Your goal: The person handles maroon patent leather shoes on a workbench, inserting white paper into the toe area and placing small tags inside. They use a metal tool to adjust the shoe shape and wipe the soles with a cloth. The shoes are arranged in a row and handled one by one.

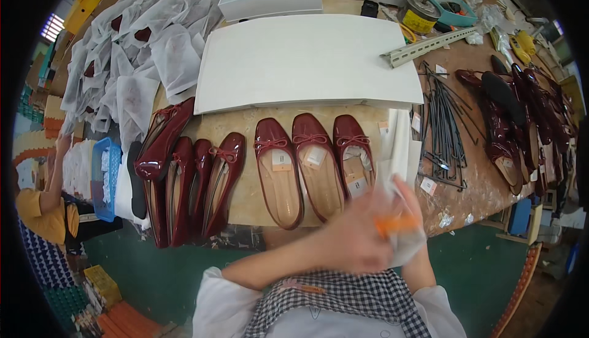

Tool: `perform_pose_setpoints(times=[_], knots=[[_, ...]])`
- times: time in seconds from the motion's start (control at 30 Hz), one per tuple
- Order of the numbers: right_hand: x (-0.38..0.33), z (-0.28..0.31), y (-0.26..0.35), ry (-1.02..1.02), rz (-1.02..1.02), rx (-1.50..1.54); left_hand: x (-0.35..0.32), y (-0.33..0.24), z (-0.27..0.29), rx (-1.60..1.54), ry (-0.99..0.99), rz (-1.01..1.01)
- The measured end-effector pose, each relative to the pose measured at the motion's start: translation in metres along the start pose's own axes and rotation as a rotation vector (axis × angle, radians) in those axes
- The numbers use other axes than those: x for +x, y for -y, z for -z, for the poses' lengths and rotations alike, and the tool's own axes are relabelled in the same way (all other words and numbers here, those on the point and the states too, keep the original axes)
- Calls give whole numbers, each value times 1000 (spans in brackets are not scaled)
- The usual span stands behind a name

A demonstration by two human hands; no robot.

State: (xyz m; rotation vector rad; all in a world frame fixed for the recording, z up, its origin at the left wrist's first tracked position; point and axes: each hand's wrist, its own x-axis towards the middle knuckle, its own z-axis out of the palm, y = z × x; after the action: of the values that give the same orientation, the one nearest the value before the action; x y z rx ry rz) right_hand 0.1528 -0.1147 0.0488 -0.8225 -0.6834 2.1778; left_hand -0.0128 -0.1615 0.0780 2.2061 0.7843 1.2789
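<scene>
"So, where are the hands right now?"

"Up off the near edge of the tan work surface (248, 210), together! The right hand (410, 195) has hold of a pale wrap (407, 249), thumb upright along its edge, other fingers hidden behind."

"And the left hand (358, 240)?"

"Across the front, fingers bent in against the wrap, but it's all a smear. Can't tell whether it grips or how far it's open. There's an orange patch (397, 224) there too, print or separate piece, no telling."

"Which shoe's closest?"

"The rightmost red flat (348, 167) of three, just beyond the left hand and off to the left of the right one. Left is nearer, I'd say."

"And its line?"

"Long axis running away from the body: bowed toe at the far end, leaning a touch left, heel end hidden by the hands. That heel-to-hand line looks like the one that counts!"
</scene>
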Motion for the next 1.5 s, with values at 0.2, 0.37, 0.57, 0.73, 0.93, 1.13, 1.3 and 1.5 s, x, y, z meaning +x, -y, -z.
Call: perform_pose_setpoints(times=[0.2,0.37,0.57,0.73,0.93,1.13,1.3,1.5], knots=[[18,-19,-1,123,-48,-340,-50,25,8,281,-458,501],[19,-49,-15,334,630,-1461,-35,38,16,-524,-666,832],[90,-15,7,-62,46,-765,-57,65,7,783,77,729],[99,-32,-49,184,731,-1942,-67,19,-20,663,342,719],[142,-42,-73,130,798,-2185,-60,22,-24,592,340,700],[162,-34,-35,80,747,-2017,-57,21,-22,727,400,637],[148,-36,-35,17,815,-1951,-27,52,30,688,563,650],[74,-16,-10,4,738,-1686,23,219,140,1198,63,826]])
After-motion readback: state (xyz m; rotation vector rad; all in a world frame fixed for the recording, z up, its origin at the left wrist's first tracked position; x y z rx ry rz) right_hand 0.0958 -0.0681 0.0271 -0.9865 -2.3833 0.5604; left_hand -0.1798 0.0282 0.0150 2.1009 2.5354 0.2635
